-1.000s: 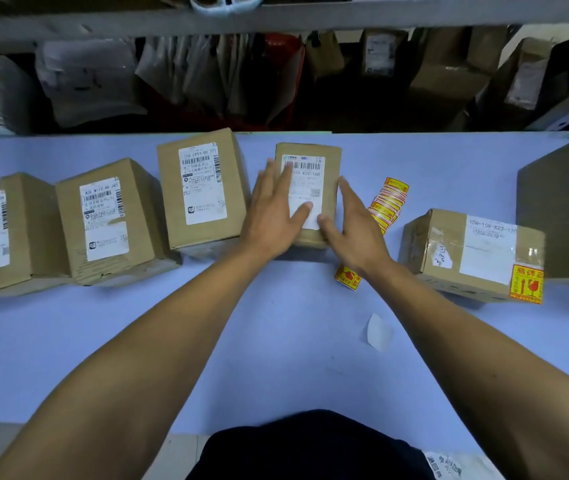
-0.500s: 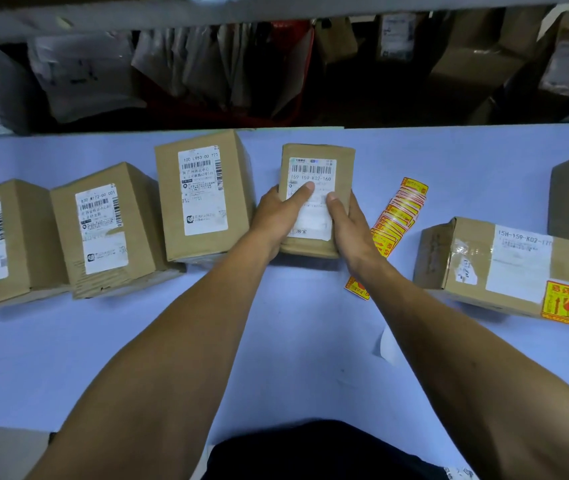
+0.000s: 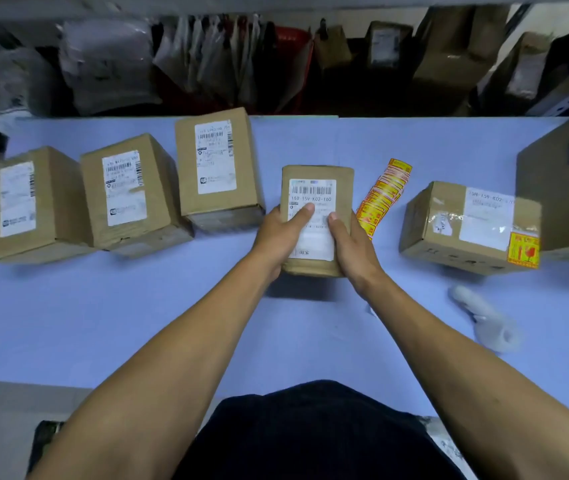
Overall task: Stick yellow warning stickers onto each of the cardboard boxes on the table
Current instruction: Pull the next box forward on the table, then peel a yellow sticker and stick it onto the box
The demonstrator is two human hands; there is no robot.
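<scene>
Both hands grip the small cardboard box [image 3: 317,220] mid-table: left hand [image 3: 281,237] wraps its left side, thumb on the white shipping label [image 3: 312,216], which reads "159 159 K02-160"; right hand [image 3: 350,244] clasps the right side, thumb on the label too. Just right of it lies a strip of yellow warning stickers [image 3: 382,195]. Toward the table's [image 3: 172,323] right edge, another box [image 3: 466,226] carries a yellow sticker [image 3: 523,247] and a label starting "15H-159-K02". Three labelled boxes [image 3: 127,192] line the left side.
</scene>
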